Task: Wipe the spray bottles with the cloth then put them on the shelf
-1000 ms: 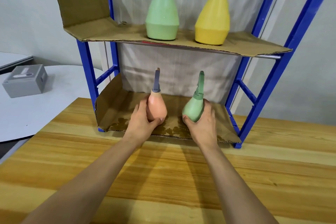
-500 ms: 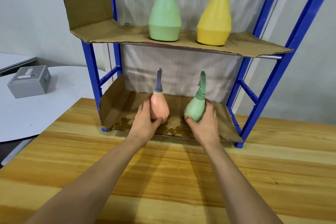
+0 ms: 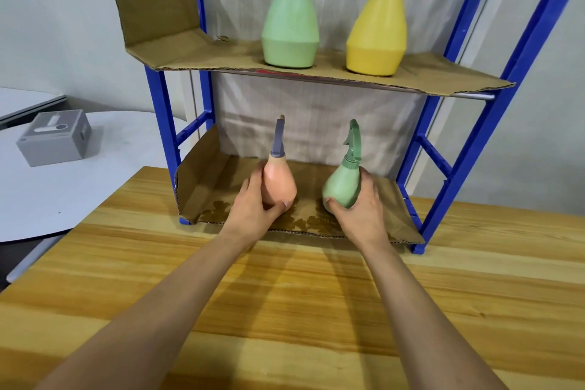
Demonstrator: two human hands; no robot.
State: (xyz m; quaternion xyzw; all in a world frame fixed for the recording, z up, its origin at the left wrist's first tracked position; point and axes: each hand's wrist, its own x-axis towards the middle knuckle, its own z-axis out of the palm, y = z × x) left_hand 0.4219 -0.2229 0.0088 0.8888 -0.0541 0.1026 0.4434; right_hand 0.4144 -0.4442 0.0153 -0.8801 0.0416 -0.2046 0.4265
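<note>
- Table [image 3: 300, 294]: I see no cloth on it or anywhere else in view, so I can't confirm these two bottles were wiped. Shelving them unwiped is the first risk.
- Shelf [image 3: 519, 51]: the upper level is low, so lifting either small bottle straight up could knock its sprayer against it.
- Cardboard liner [image 3: 209, 187] on the lower level: there are dark, damp-looking blotches along its front edge. I'd guess it is soft there, and a round-bodied bottle let go on that patch could tip forward off the lip.
- Tall green bottle [image 3: 289, 28] and yellow bottle [image 3: 376, 35]: both stand upright on the upper level, well clear of my hands.
- Left hand [image 3: 253, 209]: curled round the peach bottle's belly.
- Right hand [image 3: 361, 215]: wrapped round the small green bottle's body.
- Peach bottle [image 3: 280, 184]: it is over the lower liner with its long axis near vertical. The sprayer is edge-on, so I can't tell its facing or whether the base touches.
- Small green bottle [image 3: 342, 187]: it is beside the peach bottle but apart from it. Its axis leans slightly right, and the trigger side faces left.
</note>
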